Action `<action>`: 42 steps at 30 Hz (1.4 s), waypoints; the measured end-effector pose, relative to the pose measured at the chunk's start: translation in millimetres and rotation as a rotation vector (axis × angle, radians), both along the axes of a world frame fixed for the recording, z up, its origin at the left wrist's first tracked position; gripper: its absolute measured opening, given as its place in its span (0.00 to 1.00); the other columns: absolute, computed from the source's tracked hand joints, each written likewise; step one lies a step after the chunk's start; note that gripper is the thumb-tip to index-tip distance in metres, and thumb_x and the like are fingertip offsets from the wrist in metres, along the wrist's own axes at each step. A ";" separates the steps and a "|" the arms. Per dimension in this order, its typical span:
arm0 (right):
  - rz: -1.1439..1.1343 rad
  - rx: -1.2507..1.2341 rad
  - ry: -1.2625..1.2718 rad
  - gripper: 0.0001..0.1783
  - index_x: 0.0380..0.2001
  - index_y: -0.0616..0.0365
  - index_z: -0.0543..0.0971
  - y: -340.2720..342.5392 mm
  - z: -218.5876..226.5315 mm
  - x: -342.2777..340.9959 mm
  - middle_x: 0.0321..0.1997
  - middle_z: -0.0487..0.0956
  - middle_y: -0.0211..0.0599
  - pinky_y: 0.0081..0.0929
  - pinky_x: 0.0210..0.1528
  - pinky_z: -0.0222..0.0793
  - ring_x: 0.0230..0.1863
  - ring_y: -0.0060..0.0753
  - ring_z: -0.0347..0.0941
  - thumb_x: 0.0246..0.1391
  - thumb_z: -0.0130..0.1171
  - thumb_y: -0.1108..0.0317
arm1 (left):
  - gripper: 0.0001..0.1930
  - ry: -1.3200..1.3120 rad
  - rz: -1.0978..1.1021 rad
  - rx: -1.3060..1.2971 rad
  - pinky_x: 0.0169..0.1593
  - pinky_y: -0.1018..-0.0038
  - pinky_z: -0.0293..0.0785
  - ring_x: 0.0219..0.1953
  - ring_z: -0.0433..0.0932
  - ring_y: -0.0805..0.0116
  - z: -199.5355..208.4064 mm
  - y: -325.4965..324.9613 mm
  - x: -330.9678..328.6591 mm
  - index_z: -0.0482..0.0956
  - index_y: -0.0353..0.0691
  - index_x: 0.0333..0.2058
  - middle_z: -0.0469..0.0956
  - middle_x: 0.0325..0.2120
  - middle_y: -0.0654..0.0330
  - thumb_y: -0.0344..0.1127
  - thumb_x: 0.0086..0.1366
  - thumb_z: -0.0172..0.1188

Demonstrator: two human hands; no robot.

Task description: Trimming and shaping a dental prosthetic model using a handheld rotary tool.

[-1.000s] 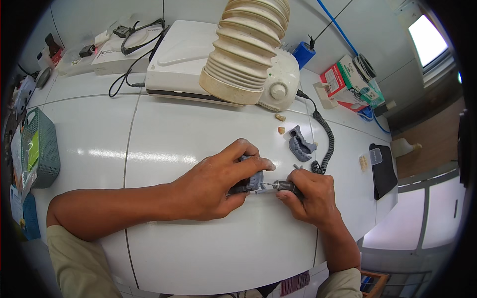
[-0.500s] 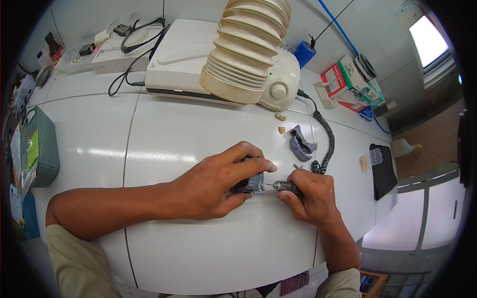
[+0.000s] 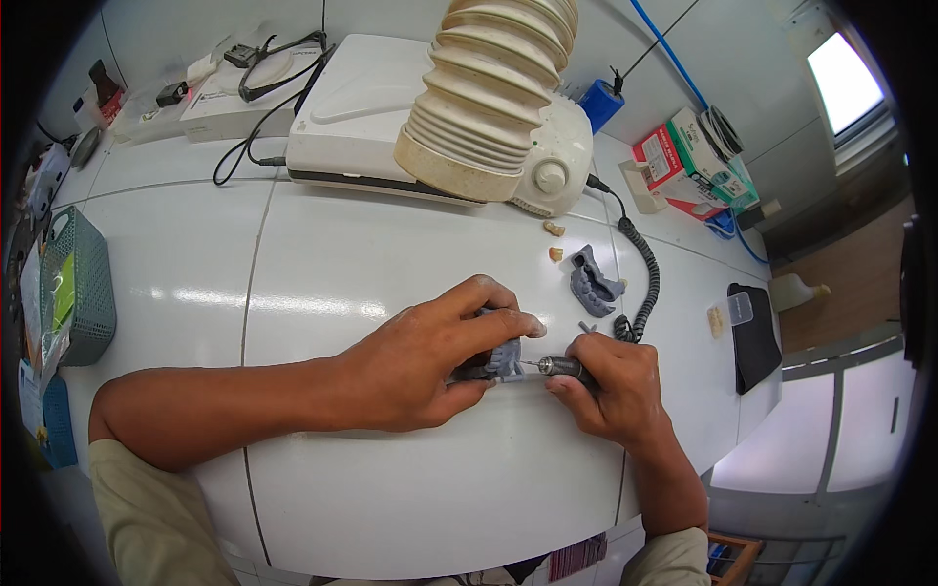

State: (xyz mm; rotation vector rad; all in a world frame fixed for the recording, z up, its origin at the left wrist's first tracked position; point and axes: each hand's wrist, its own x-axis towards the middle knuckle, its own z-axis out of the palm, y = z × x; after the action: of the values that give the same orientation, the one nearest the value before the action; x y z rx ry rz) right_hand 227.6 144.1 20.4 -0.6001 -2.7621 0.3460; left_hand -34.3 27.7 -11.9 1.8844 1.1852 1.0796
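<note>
My left hand (image 3: 440,356) is closed around a grey dental model (image 3: 504,359), fingers over its top and thumb along its near side; much of the model is hidden under the hand. From the right, my right hand (image 3: 616,384) grips a dark rotary handpiece (image 3: 567,368) like a pen. Its thin bur points left and meets, or nearly meets, the model's right side; contact is too small to tell. A second grey dental model (image 3: 592,283) lies beyond my right hand, with a small grey piece (image 3: 587,327) nearer to it.
A ribbed suction hose (image 3: 489,98) hangs over a white machine (image 3: 357,117) at the back. The handpiece's coiled cord (image 3: 647,273) runs along the right. Two small tooth-coloured pieces (image 3: 555,254) lie near the machine. A green basket (image 3: 90,293) stands left, cardboard boxes (image 3: 674,161) back right.
Both hands, the held model and the handpiece stay almost in place. The whole view has shifted very slightly.
</note>
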 end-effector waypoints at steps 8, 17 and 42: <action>0.001 0.005 -0.004 0.24 0.28 0.54 0.77 -0.2 0.3 0.3 0.20 0.76 0.34 0.36 0.19 0.63 0.15 0.38 0.70 0.61 0.74 0.47 | 0.33 -0.004 -0.014 -0.015 0.58 0.62 0.82 0.57 0.79 0.54 0.5 -0.2 -0.7 0.76 0.44 0.66 0.71 0.58 0.53 0.22 0.61 0.70; -0.007 0.002 -0.003 0.24 0.28 0.55 0.77 -1.4 1.4 -0.6 0.20 0.76 0.35 0.36 0.20 0.64 0.16 0.38 0.71 0.60 0.75 0.48 | 0.34 0.010 -0.011 -0.020 0.58 0.62 0.82 0.58 0.78 0.54 1.9 -0.4 -0.8 0.76 0.44 0.66 0.71 0.58 0.53 0.22 0.60 0.71; 0.012 -0.004 -0.008 0.24 0.28 0.54 0.77 -0.6 2.9 -0.8 0.19 0.75 0.33 0.36 0.19 0.62 0.15 0.38 0.70 0.60 0.75 0.47 | 0.35 0.012 -0.021 -0.013 0.55 0.63 0.82 0.55 0.79 0.55 0.7 -0.6 -0.8 0.75 0.44 0.68 0.70 0.57 0.53 0.22 0.61 0.70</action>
State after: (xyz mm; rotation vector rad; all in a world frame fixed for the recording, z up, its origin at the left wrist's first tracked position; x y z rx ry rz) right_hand 226.8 143.5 23.2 -0.5882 -2.7745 0.3531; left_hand -35.2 27.1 -11.2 1.8915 1.1737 1.0480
